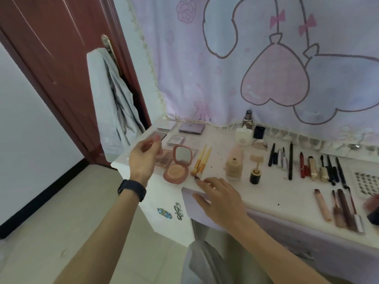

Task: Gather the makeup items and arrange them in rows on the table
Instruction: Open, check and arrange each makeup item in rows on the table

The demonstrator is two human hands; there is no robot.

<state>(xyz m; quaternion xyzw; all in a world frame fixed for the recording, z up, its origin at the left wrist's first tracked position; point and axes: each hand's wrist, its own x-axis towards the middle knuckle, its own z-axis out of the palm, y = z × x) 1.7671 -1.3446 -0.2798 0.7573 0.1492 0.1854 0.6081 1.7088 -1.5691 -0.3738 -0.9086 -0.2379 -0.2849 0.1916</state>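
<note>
My left hand (141, 158) pinches a thin flat palette (159, 137), light, rigid, held by its edge. Right hand (219, 198), fingers spread, touches small brush (197, 177) on surface (266, 191).

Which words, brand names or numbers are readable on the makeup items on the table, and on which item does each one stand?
None can be read.
Square palette: faint print on the lid, too blurred.
Cream jar: faint mark, too blurred.
Foundation bottle: no legible label.
</note>
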